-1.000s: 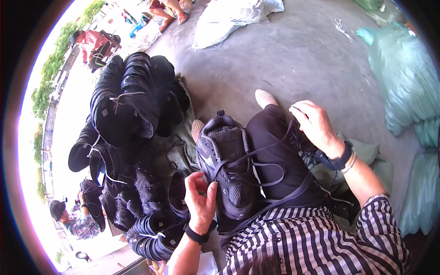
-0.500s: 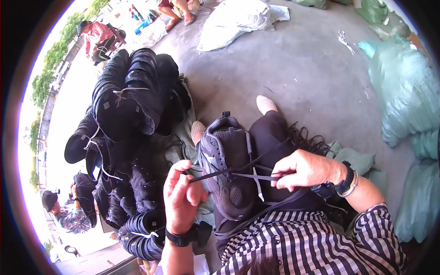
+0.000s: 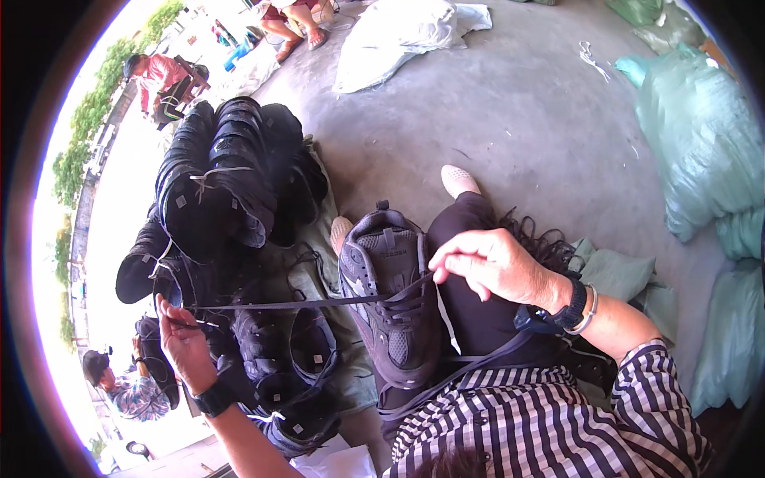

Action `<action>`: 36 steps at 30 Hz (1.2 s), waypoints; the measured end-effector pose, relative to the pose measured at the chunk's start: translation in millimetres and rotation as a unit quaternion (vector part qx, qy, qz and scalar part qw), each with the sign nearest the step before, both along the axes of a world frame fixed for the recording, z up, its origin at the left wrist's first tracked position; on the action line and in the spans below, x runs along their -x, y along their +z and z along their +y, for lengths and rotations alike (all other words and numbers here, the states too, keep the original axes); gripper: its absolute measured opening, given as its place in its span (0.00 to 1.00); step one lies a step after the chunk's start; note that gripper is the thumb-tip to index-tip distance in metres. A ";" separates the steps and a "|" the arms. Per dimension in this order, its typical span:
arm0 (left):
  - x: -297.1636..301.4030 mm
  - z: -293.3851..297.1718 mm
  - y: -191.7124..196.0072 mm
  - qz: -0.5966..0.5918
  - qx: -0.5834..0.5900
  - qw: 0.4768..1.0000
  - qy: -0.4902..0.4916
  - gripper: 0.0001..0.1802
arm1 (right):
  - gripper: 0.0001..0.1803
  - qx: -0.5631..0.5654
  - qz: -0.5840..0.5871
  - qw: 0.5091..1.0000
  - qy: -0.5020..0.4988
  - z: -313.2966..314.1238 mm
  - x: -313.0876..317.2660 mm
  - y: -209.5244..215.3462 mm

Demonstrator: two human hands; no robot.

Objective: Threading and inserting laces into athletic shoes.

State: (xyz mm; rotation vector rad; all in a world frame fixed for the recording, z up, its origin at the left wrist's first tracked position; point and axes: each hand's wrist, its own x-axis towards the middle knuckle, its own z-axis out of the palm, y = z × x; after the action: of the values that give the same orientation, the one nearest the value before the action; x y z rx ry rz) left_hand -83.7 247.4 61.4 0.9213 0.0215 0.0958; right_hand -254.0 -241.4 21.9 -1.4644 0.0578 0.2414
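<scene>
A dark grey and black sneaker (image 3: 392, 342) lies on my lap, its opening away from me; whether it has a sole is hidden. Out to the left, my left hand (image 3: 190, 346) pinches a black shoelace (image 3: 279, 304) that stretches taut across to the sneaker's eyelets. My right hand (image 3: 502, 267) is just right of the sneaker's tongue, thumb and forefinger closed on the lace by the eyelets, other fingers loosely bent. A pale strip (image 3: 448, 319) hangs along the sneaker's right side. More black laces (image 3: 534, 239) lie in a tangle beyond my right wrist.
Tied stacks of black shoe uppers (image 3: 199, 215) rise at my left, with loose ones (image 3: 312, 350) nearer me. Green sacks (image 3: 701, 151) line the right, and a white sack (image 3: 390, 40) lies ahead on the concrete floor (image 3: 510, 95). Other people (image 3: 163, 76) sit farther off.
My left hand has swung far left, drawing the lace out long and straight. My right hand has moved left and up to the sneaker's eyelets. The view has shifted slightly.
</scene>
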 end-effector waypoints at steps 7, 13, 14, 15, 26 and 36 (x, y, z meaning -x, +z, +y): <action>13.1 18.3 -1.3 -0.016 0.003 0.999 -0.049 0.21 | 0.08 0.329 -0.240 0.911 0.058 1.0 6.5 -11.1; 38.8 181.4 -12.0 0.036 0.102 0.990 0.091 0.26 | 0.08 0.114 0.052 0.984 0.126 -45.3 29.1 -15.8; 43.3 201.2 -14.2 0.042 0.079 0.990 0.113 0.28 | 0.09 0.131 0.107 0.980 0.106 -56.9 33.4 -16.7; 48.4 218.9 -16.8 0.053 0.061 0.991 0.106 0.30 | 0.10 0.146 0.162 0.972 0.086 -67.9 36.5 -19.4; 49.9 101.0 -124.0 0.136 -0.193 0.964 0.119 0.19 | 0.12 0.227 -0.141 0.958 -0.101 -40.8 18.8 -14.6; 83.8 -113.1 -105.4 0.220 -0.265 0.936 -0.077 0.14 | 0.06 0.396 -0.201 0.896 0.021 8.1 13.1 -13.1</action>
State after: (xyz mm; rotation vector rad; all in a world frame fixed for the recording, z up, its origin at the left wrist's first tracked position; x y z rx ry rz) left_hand -167.5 134.3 -44.0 1.4664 0.3534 -0.2656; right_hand -267.1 -233.4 8.8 -2.3073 -0.2402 -0.0782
